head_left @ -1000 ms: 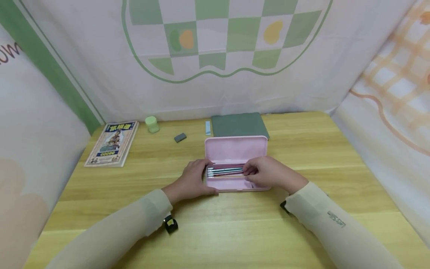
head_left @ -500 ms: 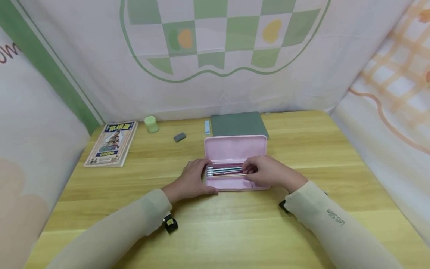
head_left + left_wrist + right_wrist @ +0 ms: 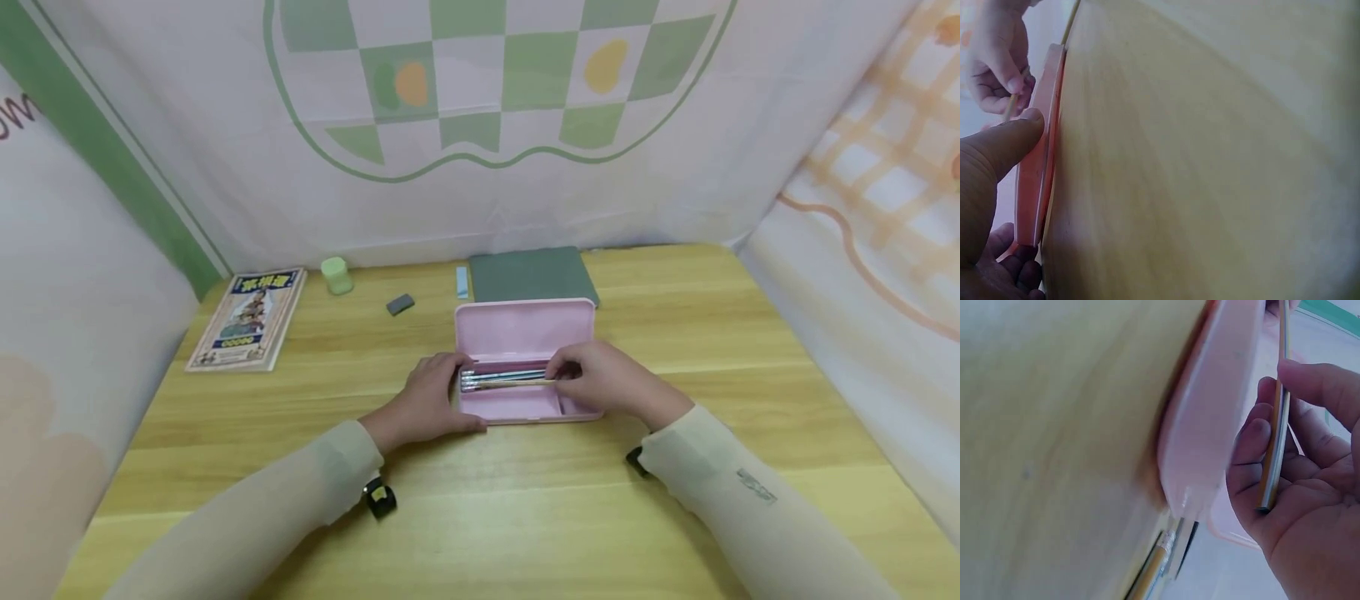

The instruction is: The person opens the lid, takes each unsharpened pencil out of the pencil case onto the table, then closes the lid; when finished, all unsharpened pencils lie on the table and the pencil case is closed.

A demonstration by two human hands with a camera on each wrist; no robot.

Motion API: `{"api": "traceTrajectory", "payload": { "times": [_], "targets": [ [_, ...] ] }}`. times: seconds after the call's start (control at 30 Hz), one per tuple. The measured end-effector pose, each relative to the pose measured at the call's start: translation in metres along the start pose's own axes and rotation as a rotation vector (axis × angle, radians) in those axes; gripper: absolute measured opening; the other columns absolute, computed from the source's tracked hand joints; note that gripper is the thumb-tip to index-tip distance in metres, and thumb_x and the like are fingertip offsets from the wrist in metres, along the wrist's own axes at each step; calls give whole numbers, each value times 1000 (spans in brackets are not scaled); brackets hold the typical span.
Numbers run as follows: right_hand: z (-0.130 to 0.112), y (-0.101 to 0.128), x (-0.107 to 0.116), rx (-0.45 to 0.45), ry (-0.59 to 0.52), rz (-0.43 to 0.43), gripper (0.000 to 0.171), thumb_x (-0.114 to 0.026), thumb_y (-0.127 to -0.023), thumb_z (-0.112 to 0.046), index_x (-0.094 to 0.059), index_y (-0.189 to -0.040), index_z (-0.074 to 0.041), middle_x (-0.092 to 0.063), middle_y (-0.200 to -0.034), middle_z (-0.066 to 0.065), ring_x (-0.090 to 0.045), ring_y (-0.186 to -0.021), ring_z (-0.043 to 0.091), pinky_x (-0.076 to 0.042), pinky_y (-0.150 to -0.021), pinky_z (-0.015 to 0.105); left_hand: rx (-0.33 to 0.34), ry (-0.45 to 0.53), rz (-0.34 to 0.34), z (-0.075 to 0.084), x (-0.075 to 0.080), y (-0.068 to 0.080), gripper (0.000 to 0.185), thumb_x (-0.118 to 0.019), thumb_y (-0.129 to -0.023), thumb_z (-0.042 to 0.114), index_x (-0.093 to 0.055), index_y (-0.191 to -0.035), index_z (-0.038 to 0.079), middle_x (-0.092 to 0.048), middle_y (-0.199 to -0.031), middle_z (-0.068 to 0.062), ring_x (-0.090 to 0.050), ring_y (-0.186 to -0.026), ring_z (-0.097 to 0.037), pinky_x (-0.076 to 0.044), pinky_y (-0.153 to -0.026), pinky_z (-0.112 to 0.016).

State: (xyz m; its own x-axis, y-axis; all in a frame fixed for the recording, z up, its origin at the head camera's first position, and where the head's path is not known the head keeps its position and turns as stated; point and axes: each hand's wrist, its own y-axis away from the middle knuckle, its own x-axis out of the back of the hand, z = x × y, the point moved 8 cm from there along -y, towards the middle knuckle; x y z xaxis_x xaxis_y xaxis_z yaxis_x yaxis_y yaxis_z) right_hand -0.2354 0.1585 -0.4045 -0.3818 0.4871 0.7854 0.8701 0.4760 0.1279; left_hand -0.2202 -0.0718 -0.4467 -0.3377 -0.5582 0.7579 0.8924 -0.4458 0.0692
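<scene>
One pencil (image 3: 1276, 437) | pinched by right hand (image 3: 606, 380), across its fingers | apparently just above pink case (image 3: 525, 329)

Wooden table (image 3: 495, 508), open pink case (image 3: 513, 406), dark green notebook (image 3: 534, 275), blue strip (image 3: 462, 282), grey block (image 3: 401, 304), green jar (image 3: 337, 277), book (image 3: 247, 322)

Two cream-sleeved forearms (image 3: 262, 500) angle forward and inward. The bare left hand (image 3: 432, 398) grips with thumb and fingers set wide apart; the bare right hand (image 3: 606, 378) pinches between its thumb and curled fingers.
</scene>
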Motion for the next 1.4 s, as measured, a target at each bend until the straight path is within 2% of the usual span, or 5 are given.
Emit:
{"api": "traceTrajectory", "payload": {
  "times": [0.33,0.53,0.73,1.03,1.4],
  "targets": [
    [17,35,40,-48,-17,114,7,-75,-93,-17,-76,-100,-15,-71,-95,-3,-61,-87,17,-53,-80,37,-3,-14,3,2,1,0,98,-90,-73,58,-44,-148,14,-48,-151,-6,-38,-139,-27,-30,-119,-47],
    [52,71,72,-147,28,202,19,-75,-97,-29,-76,-107,-14,-73,-102,1,-64,-94,19,-52,-83,38,-5,-15,-3,2,-2,0,99,-90,-73,58,-44,-149,14,-48,-151,-6,-38,-140,-27,-30,-120,-46],
    [96,107,95,-281,57,222,34,-68,-101,-34,-71,-115,-3,-72,-109,10,-64,-95,21,-53,-75,32,-30,-21,-5,4,-4,-4,101,-88,-73,62,-44,-150,13,-48,-151,-6,-39,-139,-27,-31,-119,-47],
    [132,105,80,-335,64,115,26,-70,-99,-26,-73,-108,-1,-72,-98,6,-62,-88,20,-50,-77,37,0,-26,9,-1,-4,-1,100,-90,-73,59,-45,-150,14,-49,-150,-5,-40,-139,-26,-31,-119,-46],
    [132,100,71,-318,78,80,27,-72,-97,-26,-73,-105,0,-72,-97,5,-63,-87,19,-51,-79,39,0,-25,9,2,-1,1,100,-90,-73,58,-44,-150,14,-48,-152,-5,-39,-140,-26,-31,-119,-46]
  ]
}}
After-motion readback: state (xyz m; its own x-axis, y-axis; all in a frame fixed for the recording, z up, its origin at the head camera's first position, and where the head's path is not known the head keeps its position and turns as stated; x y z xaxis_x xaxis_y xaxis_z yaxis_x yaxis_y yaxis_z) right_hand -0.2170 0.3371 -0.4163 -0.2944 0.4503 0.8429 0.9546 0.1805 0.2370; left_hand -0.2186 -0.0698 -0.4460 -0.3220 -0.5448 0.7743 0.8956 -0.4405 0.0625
